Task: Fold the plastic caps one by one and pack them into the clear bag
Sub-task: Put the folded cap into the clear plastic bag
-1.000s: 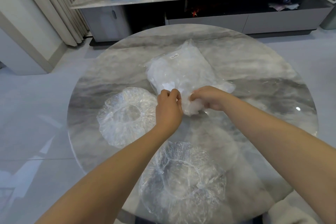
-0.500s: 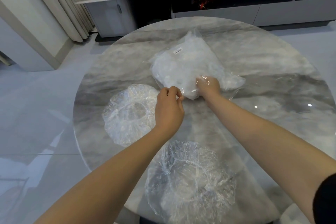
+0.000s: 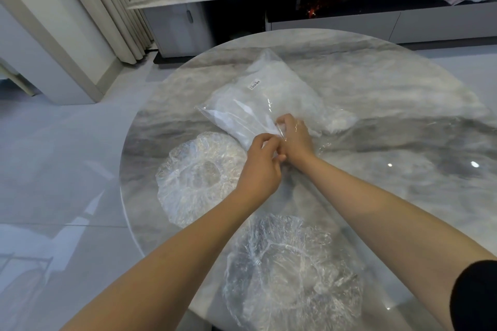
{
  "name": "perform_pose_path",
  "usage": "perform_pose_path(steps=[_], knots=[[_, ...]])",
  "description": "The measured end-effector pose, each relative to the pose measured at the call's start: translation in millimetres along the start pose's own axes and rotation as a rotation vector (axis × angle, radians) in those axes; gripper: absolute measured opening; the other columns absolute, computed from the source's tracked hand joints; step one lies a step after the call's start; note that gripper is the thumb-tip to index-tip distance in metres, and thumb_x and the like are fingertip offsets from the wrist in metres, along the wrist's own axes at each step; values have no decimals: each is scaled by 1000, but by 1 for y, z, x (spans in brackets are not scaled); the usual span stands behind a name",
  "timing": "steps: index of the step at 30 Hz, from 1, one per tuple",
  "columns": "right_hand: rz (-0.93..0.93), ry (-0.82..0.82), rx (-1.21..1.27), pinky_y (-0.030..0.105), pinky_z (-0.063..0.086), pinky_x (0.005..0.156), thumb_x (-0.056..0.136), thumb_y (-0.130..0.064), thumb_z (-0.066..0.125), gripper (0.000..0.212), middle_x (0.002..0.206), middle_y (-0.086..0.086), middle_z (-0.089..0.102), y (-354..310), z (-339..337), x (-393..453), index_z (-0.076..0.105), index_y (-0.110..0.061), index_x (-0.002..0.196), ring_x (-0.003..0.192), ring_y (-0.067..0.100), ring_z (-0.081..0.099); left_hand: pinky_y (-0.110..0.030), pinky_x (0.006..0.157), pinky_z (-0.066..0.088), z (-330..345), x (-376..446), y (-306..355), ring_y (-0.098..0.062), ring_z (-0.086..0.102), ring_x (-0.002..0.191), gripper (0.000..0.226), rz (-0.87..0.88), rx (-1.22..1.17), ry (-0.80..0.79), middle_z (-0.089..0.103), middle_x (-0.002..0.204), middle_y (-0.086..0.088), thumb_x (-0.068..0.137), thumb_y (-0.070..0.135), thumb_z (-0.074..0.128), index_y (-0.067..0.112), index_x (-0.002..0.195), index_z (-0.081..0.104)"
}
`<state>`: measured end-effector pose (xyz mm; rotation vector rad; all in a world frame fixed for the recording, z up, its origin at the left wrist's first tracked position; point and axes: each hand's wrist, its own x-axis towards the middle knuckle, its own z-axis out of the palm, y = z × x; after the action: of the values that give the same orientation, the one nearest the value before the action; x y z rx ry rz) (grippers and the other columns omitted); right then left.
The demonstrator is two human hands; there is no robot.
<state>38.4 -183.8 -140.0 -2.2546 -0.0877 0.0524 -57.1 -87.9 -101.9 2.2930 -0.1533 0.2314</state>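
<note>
Both hands met at the near edge of the clear bag [image 3: 271, 105] on the round marble desk [image 3: 403, 105]. The left hand [image 3: 259, 166] had its fingers curled and pinched the bag's film at the open mouth, holding that edge up a little. The right hand [image 3: 294, 136] sat inside the mouth, under the clear film, which shone over its knuckles; its fingers were curled, but whether they gripped a folded cap in there could not be told, as the film and the white mass blurred it. The 2 hands touched at the thumb side.

The bag lay slantwise near the desk's middle, stuffed with white crumpled plastic, a small white label [image 3: 255, 84] on its far upper face. A loose flap of clear film [image 3: 326, 144] spread on the marble just right of the right wrist.

2 plastic caps lay unfolded and flat on the desk. 1 cap [image 3: 196, 177] sat to the left of the left forearm, just beside the bag's near corner. The other cap [image 3: 293, 274] sat at the desk's near edge, between the 2 forearms, its elastic ring showing. A black sleeve [image 3: 476, 295] showed at the right arm's edge.
</note>
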Motion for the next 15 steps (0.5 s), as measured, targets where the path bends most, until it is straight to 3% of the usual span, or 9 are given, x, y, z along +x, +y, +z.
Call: perform_pose_path(steps=[3,8,10,15], knots=[[166,98,-17,27,34,75,90,-32,52,6,112,5,58,-10,5,17,52,-29,95,106,24,54,4,80,29,1,-3,1,-8,42,99,11,23,-18,-41,45,118,-6,88,-7,49,0,92,57],[274,244,-52,33,45,80,81,-47,65,43,113,7,61,-17,-2,29,52,-17,108,109,28,56,-1,79,34,2,-1,5,-13,48,95,9,41,-24,-1,46,113,-4,90,-5,48,2,90,54],[290,206,-41,36,46,84,82,-50,63,49,119,10,57,-19,-2,29,49,-14,113,112,29,54,-1,78,34,0,3,3,-10,46,91,7,25,-9,30,46,115,-6,91,-2,48,1,92,54],[171,83,92,27,39,85,84,-44,64,57,131,10,42,-18,-2,16,44,-12,127,112,26,51,-8,74,33,-2,6,-1,-4,43,89,5,-29,3,36,40,122,-3,93,3,50,2,95,54]])
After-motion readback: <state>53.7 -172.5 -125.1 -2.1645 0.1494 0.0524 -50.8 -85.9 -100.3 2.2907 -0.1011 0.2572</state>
